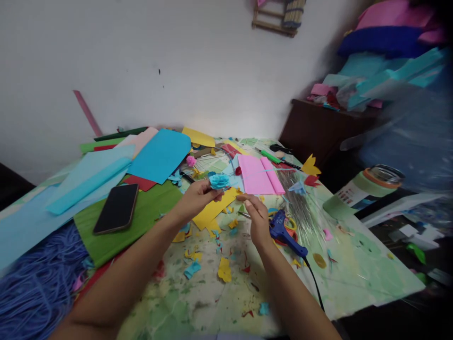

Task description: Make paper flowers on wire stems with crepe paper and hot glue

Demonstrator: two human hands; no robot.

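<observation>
A light-blue paper flower [219, 180] with ruffled petals sits at the fingertips of my left hand [198, 194], which pinches it from below. To its right, my right hand [257, 217] has its thumb and fingers drawn together, pointing toward the flower. Whatever lies between those fingertips is too small or hidden to name. Under both hands is a yellow paper sheet [215, 208]. Beside my right wrist lies a blue glue gun [283, 232] with a black cord. Cut scraps, among them a yellow paper piece [224, 270], are scattered below the hands.
A phone [116, 208] rests on green paper [155, 208] at left, near blue yarn [38, 283]. Blue sheets [161, 156] lie behind. Pink paper [253, 174] and thin wires [300, 203] are to the right. A green bottle [357, 193] stands near the table's right edge.
</observation>
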